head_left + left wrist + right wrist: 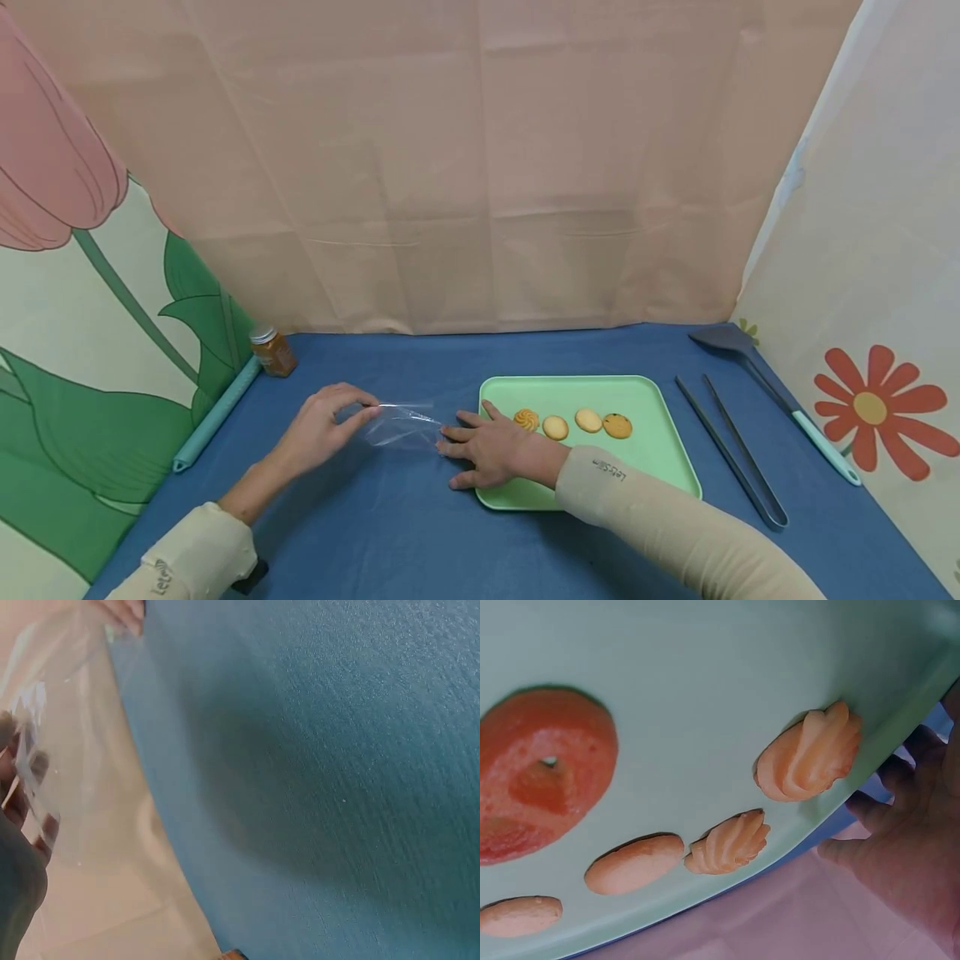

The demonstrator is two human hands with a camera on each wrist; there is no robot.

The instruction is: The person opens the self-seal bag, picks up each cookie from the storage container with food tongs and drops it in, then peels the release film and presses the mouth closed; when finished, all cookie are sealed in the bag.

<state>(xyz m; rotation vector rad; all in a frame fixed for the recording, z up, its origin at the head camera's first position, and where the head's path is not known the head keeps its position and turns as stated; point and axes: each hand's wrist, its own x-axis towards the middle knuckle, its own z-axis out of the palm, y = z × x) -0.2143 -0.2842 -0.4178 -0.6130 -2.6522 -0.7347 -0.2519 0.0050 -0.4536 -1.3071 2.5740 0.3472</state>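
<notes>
Between the thumb and fingers of my left hand (324,427) is the edge of a clear plastic bag (405,427), pinched and held above the blue cloth. The left wrist view shows the thin bag (71,750) spreading away from the fingers. My right hand (491,450) has its fingers spread and reaches over the left rim of a light green tray (600,492), fingertips right at the bag's far end. On the tray lie swirled cookies (810,754), plain round cookies (635,864) and a reddish-brown cookie with a hole (551,724); the right forearm hides part of it.
Right of the tray lie metal tongs (738,458) and a dark spatula (761,379) with a pale teal handle. Toward the back left stands a jar (275,354) with a silver lid, near a teal rolled stick (217,414). Printed cloth walls enclose the table.
</notes>
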